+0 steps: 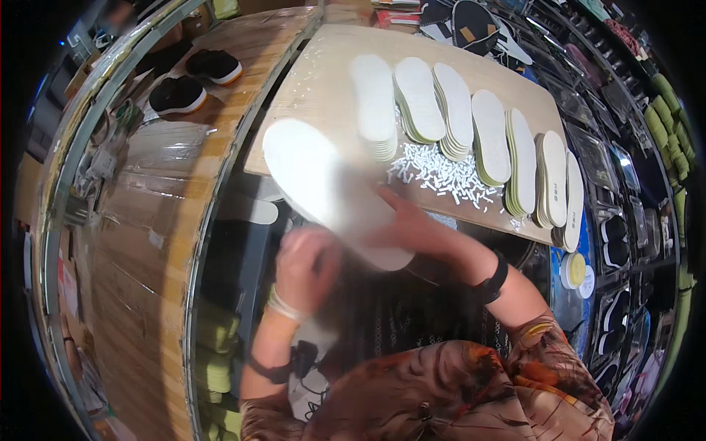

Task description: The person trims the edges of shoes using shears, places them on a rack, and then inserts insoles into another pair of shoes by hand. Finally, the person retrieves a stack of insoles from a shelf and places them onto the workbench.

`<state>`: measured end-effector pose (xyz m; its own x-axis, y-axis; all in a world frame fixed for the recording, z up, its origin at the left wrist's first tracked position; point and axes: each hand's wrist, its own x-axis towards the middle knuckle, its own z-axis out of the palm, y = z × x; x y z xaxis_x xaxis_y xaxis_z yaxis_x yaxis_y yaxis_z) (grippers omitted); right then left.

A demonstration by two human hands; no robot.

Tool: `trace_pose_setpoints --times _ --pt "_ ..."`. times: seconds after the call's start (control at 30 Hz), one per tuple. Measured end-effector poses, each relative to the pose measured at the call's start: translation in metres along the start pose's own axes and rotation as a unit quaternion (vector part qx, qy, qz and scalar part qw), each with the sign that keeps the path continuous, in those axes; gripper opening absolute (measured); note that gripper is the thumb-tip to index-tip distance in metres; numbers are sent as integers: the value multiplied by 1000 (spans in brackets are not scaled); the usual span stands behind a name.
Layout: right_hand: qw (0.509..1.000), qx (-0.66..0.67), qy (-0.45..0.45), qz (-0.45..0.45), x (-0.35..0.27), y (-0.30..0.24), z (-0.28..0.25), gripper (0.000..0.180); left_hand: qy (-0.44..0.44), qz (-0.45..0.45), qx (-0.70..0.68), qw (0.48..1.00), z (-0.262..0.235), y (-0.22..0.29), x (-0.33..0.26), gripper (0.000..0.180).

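Observation:
A white insole [305,165], smeared by motion, slants across the near left corner of the table. My right hand [401,224] grips its lower part, with the fingers partly blurred. Just below the insole's edge is my left hand [305,264], its fingers curled but too smeared to show whether they hold anything. Beyond my right hand lies a heap of small white strips [445,175]. Stacks of pale insoles stand in a row around the heap, among them a stack at the left [373,99] and a stack in the middle [491,136].
The wooden tabletop [316,81] carries the stacks. To the left runs a shelf [140,257] wrapped in clear film, bearing a pair of dark shoes [178,95]. Round tubs [573,270] sit past the table's right corner. Dark shoe parts [474,28] lie at the far edge.

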<state>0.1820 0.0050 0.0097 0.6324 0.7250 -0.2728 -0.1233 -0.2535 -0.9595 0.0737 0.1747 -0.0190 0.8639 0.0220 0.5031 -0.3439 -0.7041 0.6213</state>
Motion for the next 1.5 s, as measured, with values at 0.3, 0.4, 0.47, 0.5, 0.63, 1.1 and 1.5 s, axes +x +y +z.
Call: trace_pose_setpoints --times 0.3,0.4,0.47,0.5,0.63,1.1,1.5 --pt "953 134 -245 120 -31 45 -53 71 -95 -97 -746 652 -56 17 47 74" --pt "946 255 -185 79 -38 46 -67 68 119 -10 -641 758 -65 -34 68 79" --pt "964 190 -172 65 -35 36 -68 82 286 -138 -379 869 -56 -51 61 81" --pt "973 177 -137 54 -29 34 -65 77 261 -175 -423 850 -43 -55 54 76" --pt "996 23 42 -79 16 19 -40 64 138 -290 -536 781 41 -8 55 58" --pt "939 -85 332 -9 -246 38 -288 42 -76 -396 -281 871 62 -218 181 63" --pt "652 -191 614 402 -334 165 -532 46 -9 -49 110 993 128 -7 95 35"
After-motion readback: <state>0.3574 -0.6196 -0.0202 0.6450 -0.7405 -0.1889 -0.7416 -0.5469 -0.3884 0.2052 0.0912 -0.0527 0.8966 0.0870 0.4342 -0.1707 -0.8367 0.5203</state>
